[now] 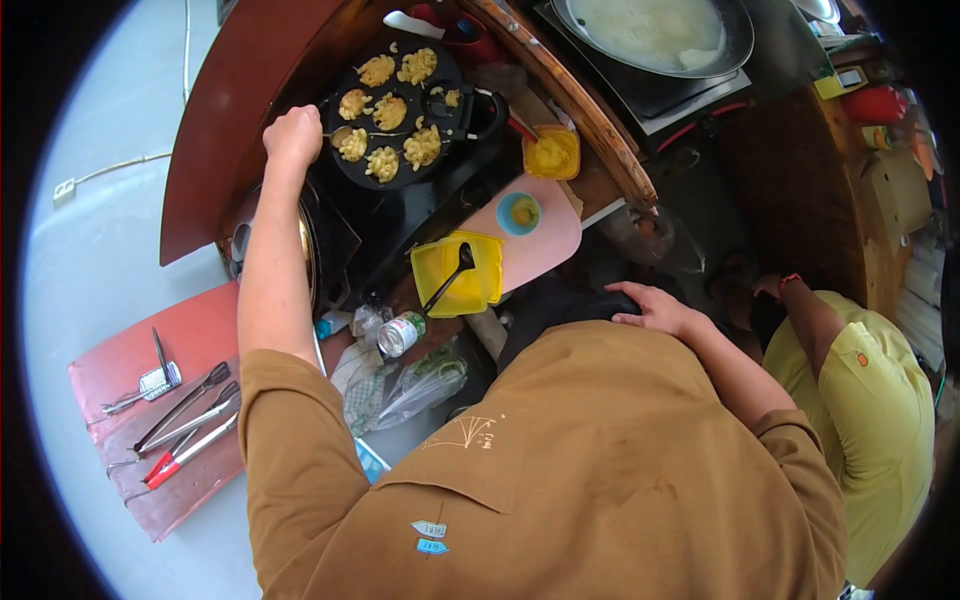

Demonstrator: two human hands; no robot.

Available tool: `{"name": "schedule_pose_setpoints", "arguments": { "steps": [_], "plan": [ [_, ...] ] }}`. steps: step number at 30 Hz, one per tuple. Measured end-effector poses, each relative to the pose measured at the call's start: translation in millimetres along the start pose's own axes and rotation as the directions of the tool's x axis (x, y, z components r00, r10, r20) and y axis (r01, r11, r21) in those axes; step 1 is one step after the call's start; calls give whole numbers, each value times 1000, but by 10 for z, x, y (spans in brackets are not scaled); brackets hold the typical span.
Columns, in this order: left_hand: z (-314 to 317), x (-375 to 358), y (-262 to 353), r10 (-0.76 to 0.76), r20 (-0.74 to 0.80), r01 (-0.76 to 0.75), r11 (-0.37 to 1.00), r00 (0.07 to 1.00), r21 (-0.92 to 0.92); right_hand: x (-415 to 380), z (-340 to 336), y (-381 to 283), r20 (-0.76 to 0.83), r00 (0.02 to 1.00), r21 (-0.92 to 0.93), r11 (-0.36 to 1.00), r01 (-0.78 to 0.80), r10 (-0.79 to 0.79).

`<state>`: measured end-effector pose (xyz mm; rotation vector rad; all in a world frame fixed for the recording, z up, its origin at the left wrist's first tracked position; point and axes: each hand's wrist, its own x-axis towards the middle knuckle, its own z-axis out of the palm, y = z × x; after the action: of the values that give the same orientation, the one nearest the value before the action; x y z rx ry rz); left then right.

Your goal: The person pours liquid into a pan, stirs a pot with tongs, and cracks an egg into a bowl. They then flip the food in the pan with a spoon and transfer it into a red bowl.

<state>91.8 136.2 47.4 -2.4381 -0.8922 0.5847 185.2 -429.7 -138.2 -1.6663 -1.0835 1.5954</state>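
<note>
My left hand (295,135) is closed around the handle of a spoon (341,134) at the left rim of a round black pan (416,180). The spoon's bowl touches a clump of macaroni (352,145). Several more yellowish clumps, some browned on top, sit in the pan's hollows, with loose pieces between them. Low at my waist, my right hand (655,308) rests on dark cloth with its fingers stretched out, holding nothing.
Near the pan are a yellow container (430,275) with a black ladle (450,280), a blue cup (518,213) on a pink board (550,225), and a yellow tub (552,153). Tongs (195,452) lie left. A large frying pan (655,35) is upper right; a person (870,400) stands right.
</note>
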Motion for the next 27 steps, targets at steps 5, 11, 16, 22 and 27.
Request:
{"name": "schedule_pose_setpoints", "arguments": {
  "steps": [5,11,16,22,27],
  "plan": [
    [-137,101,-18,86,92,-94,992,992,87,-41,36,-1,-22,1000,3,1000,7,-7],
    [-111,18,-65,125,102,-132,989,987,62,-85,75,17,-37,999,32,999,-5,6],
    [125,-175,-193,126,55,-122,990,990,-72,-100,94,21,-50,999,42,999,-5,7],
    [629,-584,-195,126,-270,-199,944,955,-263,-82,114,96,-64,998,33,999,24,-22],
    [747,-741,-102,89,-385,-180,962,918,-207,-78,100,62,-51,999,36,999,7,-5]
  ]
}}
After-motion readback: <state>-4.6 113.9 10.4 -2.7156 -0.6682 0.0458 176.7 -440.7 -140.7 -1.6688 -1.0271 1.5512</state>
